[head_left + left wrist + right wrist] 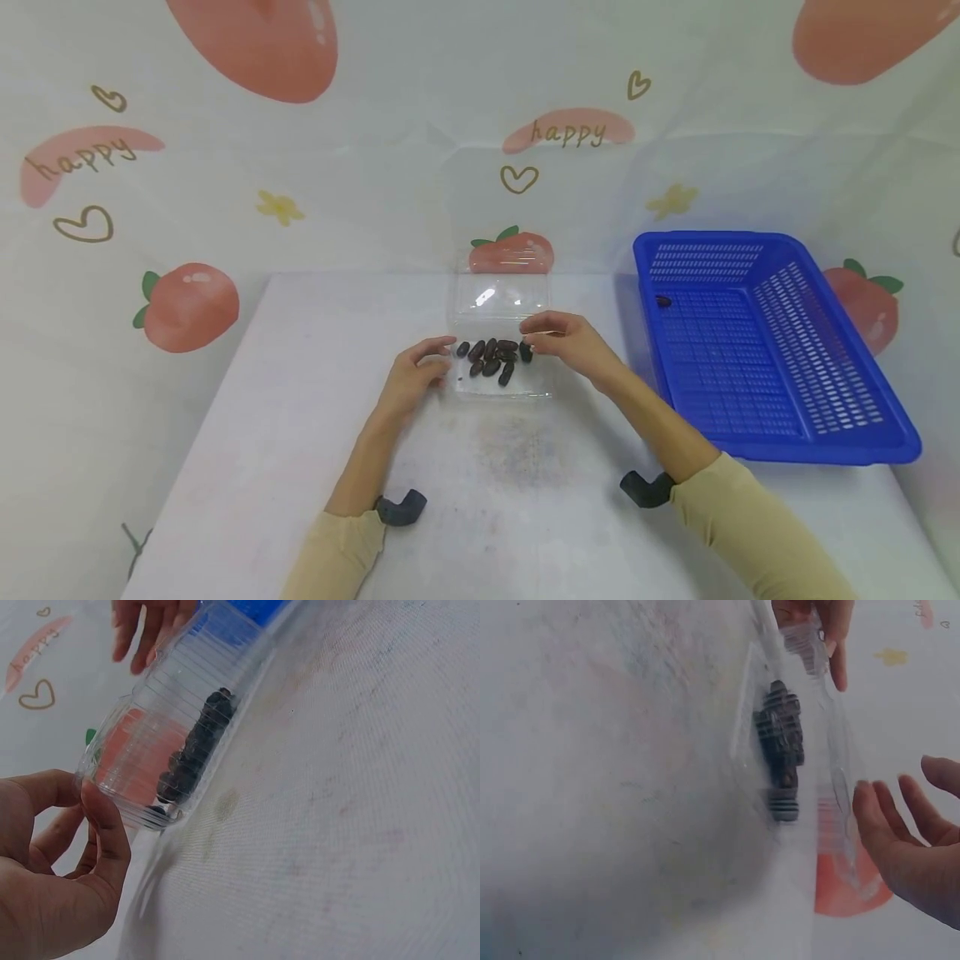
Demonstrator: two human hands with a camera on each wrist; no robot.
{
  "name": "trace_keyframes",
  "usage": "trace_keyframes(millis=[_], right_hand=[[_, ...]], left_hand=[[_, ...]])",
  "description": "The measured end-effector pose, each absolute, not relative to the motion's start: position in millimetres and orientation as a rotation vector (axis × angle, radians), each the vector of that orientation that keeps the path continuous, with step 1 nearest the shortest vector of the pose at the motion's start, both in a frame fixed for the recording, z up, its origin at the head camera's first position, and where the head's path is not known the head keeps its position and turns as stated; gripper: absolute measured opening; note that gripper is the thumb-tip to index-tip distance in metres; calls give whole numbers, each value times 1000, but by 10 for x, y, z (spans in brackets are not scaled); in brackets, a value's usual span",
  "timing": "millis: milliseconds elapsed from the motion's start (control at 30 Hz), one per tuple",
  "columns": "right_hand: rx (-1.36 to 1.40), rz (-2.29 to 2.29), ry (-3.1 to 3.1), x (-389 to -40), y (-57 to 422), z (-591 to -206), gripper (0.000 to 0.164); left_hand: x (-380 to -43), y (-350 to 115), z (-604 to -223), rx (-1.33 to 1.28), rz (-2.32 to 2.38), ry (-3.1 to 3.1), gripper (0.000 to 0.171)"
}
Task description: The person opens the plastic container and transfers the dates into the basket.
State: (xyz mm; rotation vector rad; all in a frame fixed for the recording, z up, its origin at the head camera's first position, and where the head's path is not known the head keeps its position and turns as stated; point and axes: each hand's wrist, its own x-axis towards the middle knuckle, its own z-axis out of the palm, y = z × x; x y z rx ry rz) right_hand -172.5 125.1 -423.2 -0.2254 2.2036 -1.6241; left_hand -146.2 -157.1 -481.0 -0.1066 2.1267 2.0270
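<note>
A clear plastic clamshell box point(536, 383) stands on the white table, its lid point(517, 293) raised at the back. Several dark brown dates point(491, 367) lie inside it. My left hand point(407, 382) is at the box's left side; in the left wrist view, its thumb and index finger pinch the box's edge. At the right side is my right hand point(573, 343), beside the rim and close to a date. The right wrist view shows its fingers point(866, 810) loosely bent near the plastic edge, holding nothing. Reflections on the plastic partly blur the dates in both wrist views.
A blue plastic basket point(847, 454) with slotted walls stands to the right, with one dark date point(663, 302) at its far left. Behind the table hangs a white printed cloth point(390, 192). Faint stains point(521, 454) mark the table in front of the box.
</note>
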Motion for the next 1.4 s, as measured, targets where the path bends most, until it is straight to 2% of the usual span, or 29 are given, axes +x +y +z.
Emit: trace_keyframes(millis=[400, 933, 1233, 1400], right_hand=[[-168, -1530, 2305, -1642, 1070, -4286, 52], [-134, -1286, 2497, -1604, 739, -4362, 56], [-217, -1145, 2641, -1615, 681, -4450, 55], [-187, -1111, 2656, -1628, 645, -4475, 53]], left_hand=[[-1474, -1566, -4855, -101, 2019, 2130, 42], [-1468, -1582, -4829, -123, 2016, 2122, 41], [-1390, -1527, -4521, -118, 1947, 2121, 43], [-1378, -1518, -4485, -128, 1938, 2133, 42]])
